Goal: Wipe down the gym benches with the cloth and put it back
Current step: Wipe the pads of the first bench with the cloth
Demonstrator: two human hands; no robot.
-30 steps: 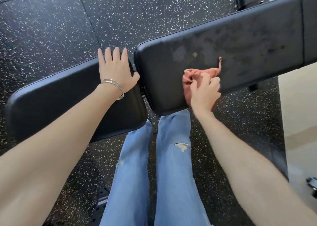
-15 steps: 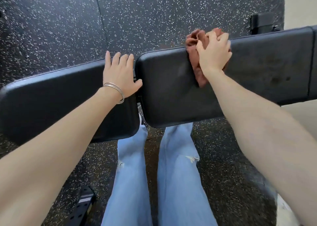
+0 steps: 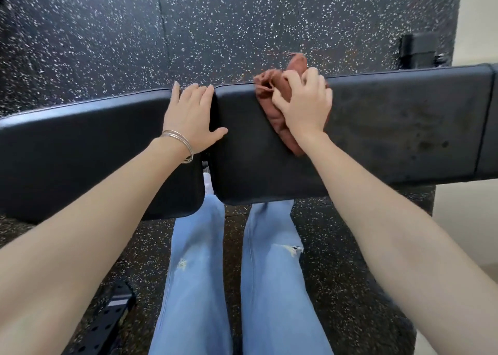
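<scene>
A black padded gym bench runs across the view in two pads: the seat pad (image 3: pixel 80 150) on the left and the long back pad (image 3: pixel 390 131) on the right, which shows dull smudges toward its right end. My right hand (image 3: pixel 304 104) grips a bunched rust-red cloth (image 3: pixel 275 112) and presses it on the back pad near the far edge, close to the gap between the pads. My left hand (image 3: pixel 191 115), with thin bangles at the wrist, rests flat with straight fingers on the seat pad's right end, its thumb reaching over the gap.
Speckled black rubber flooring (image 3: pixel 242 26) lies all around. My legs in light blue jeans (image 3: pixel 199 274) stand against the near side of the bench. A black perforated metal part (image 3: pixel 107 325) sits on the floor at lower left; a black bench foot (image 3: pixel 417 50) shows beyond the pad at right.
My right hand carried the cloth from the back pad's near edge across to its far edge, then stayed there. My left hand stayed on the seat pad. The camera tilted.
</scene>
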